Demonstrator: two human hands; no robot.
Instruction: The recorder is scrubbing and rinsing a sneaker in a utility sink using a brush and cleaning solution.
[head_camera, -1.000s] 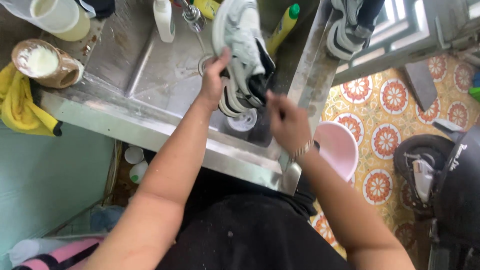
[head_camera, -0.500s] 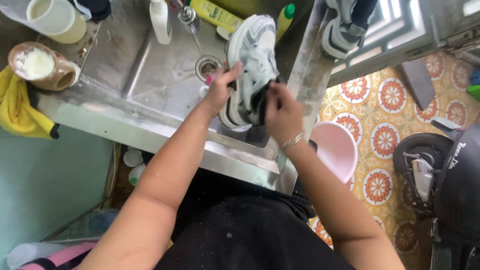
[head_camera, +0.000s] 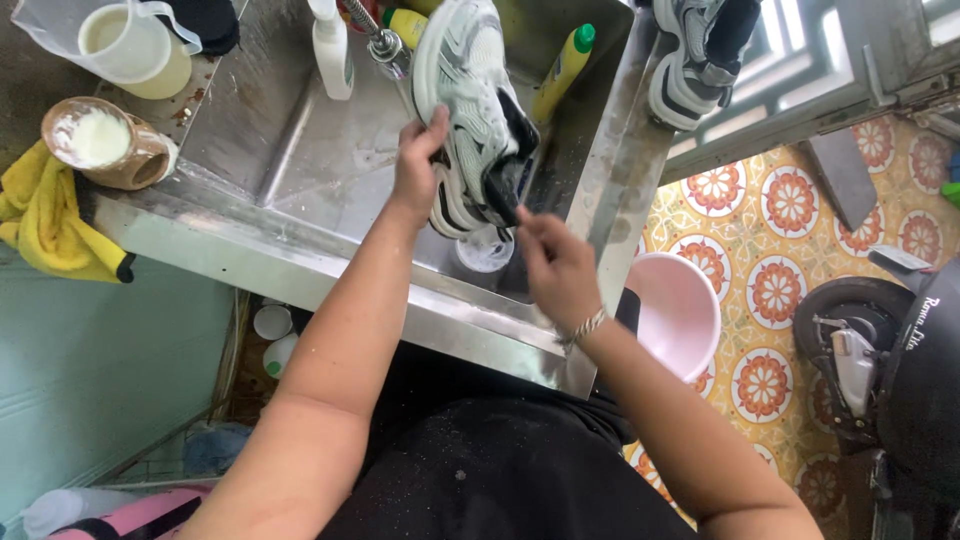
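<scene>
So the left hand (head_camera: 418, 160) is wrapped around the side of a white and grey sneaker (head_camera: 470, 110), holding it up over the steel sink (head_camera: 320, 150) with the sole facing left and the dark opening facing right. The right hand (head_camera: 555, 265) sits just below the heel end, fingers pinched together at the black lining; can't tell if there's a brush or cloth in it. Right behind the shoe is the tap (head_camera: 385, 40), with a white bottle (head_camera: 330, 45) to its left and a yellow bottle with a green cap (head_camera: 563, 70) to its right. A second sneaker (head_camera: 695, 55) sits on the ledge past the sink's right wall. On the left counter there's a brown cup of white powder (head_camera: 100, 145), a clear jug (head_camera: 130, 45) and a yellow cloth (head_camera: 50, 225). A pink basin (head_camera: 680, 310) is on the patterned floor, near the right wrist.
</scene>
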